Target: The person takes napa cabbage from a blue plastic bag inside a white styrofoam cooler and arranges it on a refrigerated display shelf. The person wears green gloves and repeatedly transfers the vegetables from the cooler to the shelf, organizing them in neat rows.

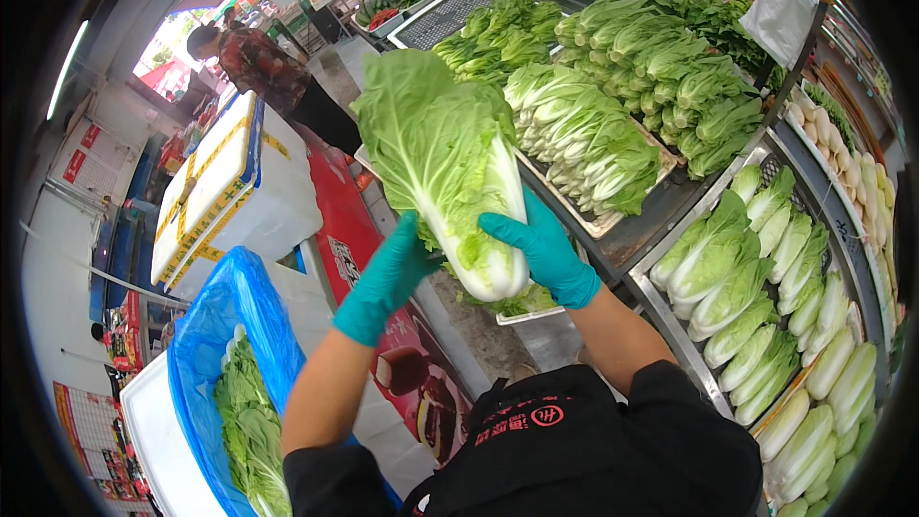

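A leafy head of Chinese cabbage (467,179) is held up before me, its white base tilted towards me and its green leaves spread away. My right hand (549,248), in a teal glove, grips the base from the right with the thumb across the front. On the other side my left hand (391,273), gloved alike and slightly blurred, supports the cabbage at its left edge. Its fingers are partly hidden behind the leaves. Below to the left, more leafy cabbage (248,409) lies in a foam box lined with a blue plastic bag (262,301).
A taped white foam box (280,187) stands beyond the bag. Crates of leafy greens (589,129) fill the display ahead right; a metal-edged stand (639,283) holds several cabbages (718,258). Another person (266,72) stands in the aisle. A red printed panel (344,230) runs along the left.
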Demonstrator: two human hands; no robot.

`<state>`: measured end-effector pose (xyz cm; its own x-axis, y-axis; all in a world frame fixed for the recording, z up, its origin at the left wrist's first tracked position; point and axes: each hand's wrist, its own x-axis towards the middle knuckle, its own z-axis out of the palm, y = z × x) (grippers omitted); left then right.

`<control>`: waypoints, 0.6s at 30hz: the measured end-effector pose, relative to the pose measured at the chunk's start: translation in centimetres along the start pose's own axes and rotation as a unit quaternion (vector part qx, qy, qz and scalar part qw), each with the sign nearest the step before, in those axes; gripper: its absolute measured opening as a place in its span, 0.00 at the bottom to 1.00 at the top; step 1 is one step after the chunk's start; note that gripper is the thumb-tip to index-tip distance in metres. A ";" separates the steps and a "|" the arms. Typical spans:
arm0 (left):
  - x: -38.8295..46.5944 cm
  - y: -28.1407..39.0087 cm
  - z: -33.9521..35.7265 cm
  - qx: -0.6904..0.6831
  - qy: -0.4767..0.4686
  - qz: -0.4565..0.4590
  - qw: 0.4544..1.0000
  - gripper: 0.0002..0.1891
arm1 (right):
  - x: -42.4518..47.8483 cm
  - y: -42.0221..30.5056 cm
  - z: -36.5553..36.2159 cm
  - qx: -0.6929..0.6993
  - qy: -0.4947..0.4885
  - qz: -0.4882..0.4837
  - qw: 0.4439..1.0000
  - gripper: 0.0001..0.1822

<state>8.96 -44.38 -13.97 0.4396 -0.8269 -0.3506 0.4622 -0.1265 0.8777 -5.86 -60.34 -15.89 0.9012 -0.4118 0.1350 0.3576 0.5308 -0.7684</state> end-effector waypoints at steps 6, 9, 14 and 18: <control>5.5 -8.8 7.8 -0.226 0.076 0.143 0.961 0.29 | -0.6 -0.5 -4.7 -0.164 -0.008 -0.033 0.986 0.40; 6.6 -13.6 9.3 -0.333 0.094 0.149 0.926 0.28 | -1.0 0.7 -6.8 -0.271 -0.010 -0.034 0.962 0.36; 9.1 -16.2 8.3 -0.393 0.085 0.157 0.902 0.30 | -0.9 3.0 -8.3 -0.412 0.090 -0.118 0.899 0.32; 11.1 -17.5 6.7 -0.337 0.121 0.194 0.913 0.30 | -0.7 4.0 -8.6 -0.389 0.138 -0.029 0.911 0.29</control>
<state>0.58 -55.00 -30.97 0.7905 -0.5824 -0.1894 0.5688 0.5836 0.5795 -7.13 -64.25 -24.44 0.7526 -0.6492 0.1101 0.0252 -0.1387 -0.9900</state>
